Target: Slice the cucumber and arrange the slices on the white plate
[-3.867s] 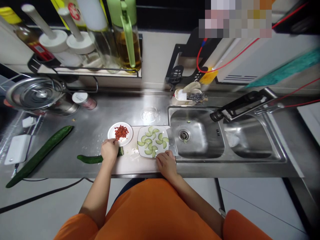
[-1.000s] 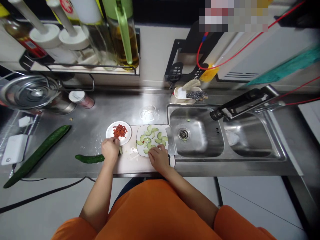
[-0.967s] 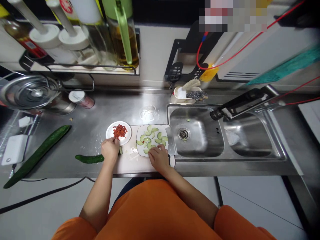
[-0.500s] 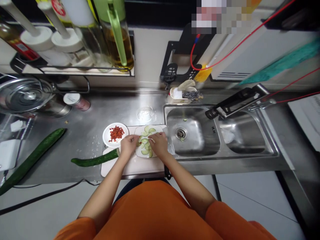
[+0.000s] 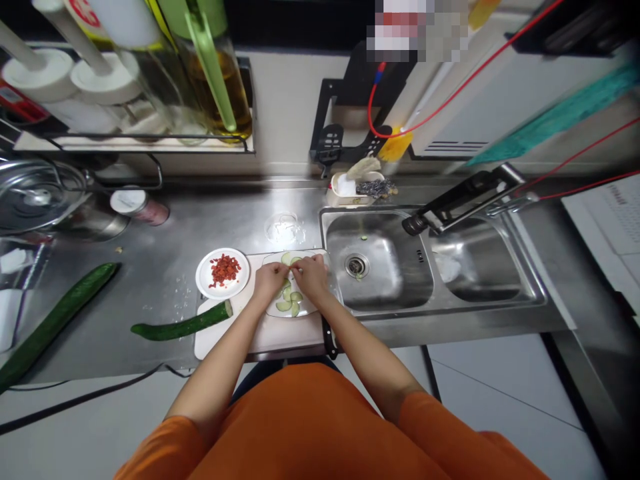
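Note:
My left hand (image 5: pixel 271 280) and my right hand (image 5: pixel 309 275) meet over a clear plate (image 5: pixel 273 309) that holds several pale green cucumber slices (image 5: pixel 284 306). The fingers of both hands are pinched together near the plate's middle, and whatever lies between the fingertips is too small to make out. Under the plate is a white cutting board (image 5: pixel 260 338). Left of my left hand, a white dish (image 5: pixel 205 279) holds small red pieces (image 5: pixel 225 269). A cut cucumber (image 5: pixel 183 326) rests partly on the board, its cut end toward my left wrist.
A long whole cucumber (image 5: pixel 60 317) lies at the far left. The double sink (image 5: pixel 383 267) is on the right, with a black tap (image 5: pixel 460 200). Behind stand a lidded can (image 5: pixel 140 207) and a small sponge tray (image 5: pixel 345 199). A black-handled knife (image 5: pixel 331 339) sits at the board's right edge.
Both hands have moved closer together and slightly up over the plate, and their fingertips now meet. The whole view has shifted a little, so the counter items appear further left.

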The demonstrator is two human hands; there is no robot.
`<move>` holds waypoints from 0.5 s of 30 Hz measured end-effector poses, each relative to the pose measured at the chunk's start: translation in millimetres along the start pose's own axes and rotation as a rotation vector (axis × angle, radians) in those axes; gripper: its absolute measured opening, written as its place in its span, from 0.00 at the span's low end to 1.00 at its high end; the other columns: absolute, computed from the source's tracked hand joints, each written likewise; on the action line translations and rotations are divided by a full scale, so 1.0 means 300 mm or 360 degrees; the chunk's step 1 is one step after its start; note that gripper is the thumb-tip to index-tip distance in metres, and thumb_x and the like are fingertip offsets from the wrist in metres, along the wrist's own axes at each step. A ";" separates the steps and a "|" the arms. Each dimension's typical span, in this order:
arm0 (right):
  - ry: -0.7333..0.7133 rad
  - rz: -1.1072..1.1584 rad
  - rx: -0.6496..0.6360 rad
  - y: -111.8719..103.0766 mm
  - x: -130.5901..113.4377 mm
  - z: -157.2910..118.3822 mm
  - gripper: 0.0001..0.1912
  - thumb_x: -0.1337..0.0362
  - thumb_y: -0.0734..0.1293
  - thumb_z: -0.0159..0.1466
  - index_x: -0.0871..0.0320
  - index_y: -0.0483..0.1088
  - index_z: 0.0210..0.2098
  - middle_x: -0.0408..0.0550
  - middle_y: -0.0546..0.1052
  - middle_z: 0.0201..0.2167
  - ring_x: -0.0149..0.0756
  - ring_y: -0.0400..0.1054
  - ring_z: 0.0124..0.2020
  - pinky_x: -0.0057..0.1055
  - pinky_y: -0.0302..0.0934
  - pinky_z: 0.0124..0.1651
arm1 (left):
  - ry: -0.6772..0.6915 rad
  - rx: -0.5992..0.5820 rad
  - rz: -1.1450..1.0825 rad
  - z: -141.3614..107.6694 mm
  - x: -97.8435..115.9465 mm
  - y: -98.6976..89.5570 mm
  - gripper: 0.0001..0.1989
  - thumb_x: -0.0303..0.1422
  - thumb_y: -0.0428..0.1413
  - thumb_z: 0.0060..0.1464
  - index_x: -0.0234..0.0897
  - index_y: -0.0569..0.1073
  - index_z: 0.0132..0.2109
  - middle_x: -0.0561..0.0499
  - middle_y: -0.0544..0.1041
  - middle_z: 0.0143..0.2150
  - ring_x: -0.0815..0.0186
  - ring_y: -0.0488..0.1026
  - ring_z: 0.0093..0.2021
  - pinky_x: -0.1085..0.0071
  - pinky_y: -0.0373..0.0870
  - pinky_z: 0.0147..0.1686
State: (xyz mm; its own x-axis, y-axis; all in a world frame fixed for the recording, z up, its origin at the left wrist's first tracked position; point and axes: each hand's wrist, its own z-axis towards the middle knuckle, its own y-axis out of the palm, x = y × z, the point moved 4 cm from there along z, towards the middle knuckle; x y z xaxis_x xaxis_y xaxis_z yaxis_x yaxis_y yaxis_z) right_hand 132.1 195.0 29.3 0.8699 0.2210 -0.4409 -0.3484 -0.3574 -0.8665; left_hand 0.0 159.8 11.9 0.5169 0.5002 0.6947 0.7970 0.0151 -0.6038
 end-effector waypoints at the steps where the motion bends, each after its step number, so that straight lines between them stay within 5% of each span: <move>1: -0.0004 -0.0013 -0.0007 0.002 0.001 0.002 0.11 0.59 0.61 0.66 0.52 0.76 0.37 0.48 0.75 0.41 0.44 0.54 0.47 0.35 0.48 0.39 | 0.0007 0.0015 0.0021 0.001 -0.004 -0.001 0.10 0.36 0.54 0.51 0.39 0.78 0.30 0.52 0.79 0.29 0.66 0.73 0.32 0.73 0.64 0.34; 9: -0.0062 -0.0143 -0.0006 0.027 0.010 0.019 0.15 0.57 0.58 0.68 0.53 0.75 0.38 0.50 0.75 0.41 0.45 0.53 0.48 0.36 0.47 0.40 | 0.0210 0.0239 0.0081 0.015 -0.033 0.001 0.09 0.33 0.54 0.51 0.39 0.79 0.37 0.49 0.78 0.37 0.64 0.73 0.38 0.69 0.67 0.44; 15: -0.0087 -0.0217 -0.0017 0.032 0.006 0.022 0.14 0.58 0.58 0.68 0.53 0.75 0.38 0.51 0.75 0.41 0.45 0.54 0.49 0.36 0.47 0.39 | 0.0324 0.0223 0.0091 0.018 -0.027 0.028 0.09 0.32 0.53 0.51 0.38 0.79 0.36 0.47 0.78 0.38 0.63 0.72 0.41 0.68 0.66 0.47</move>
State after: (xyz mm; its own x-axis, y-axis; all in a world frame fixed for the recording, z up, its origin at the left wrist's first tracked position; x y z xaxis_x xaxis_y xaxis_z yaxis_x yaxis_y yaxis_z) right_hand 127.9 197.9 18.5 0.8884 0.3172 -0.3318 -0.2245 -0.3302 -0.9168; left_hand 0.9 160.6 -1.0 0.6235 0.3190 0.7138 0.7209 0.1187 -0.6828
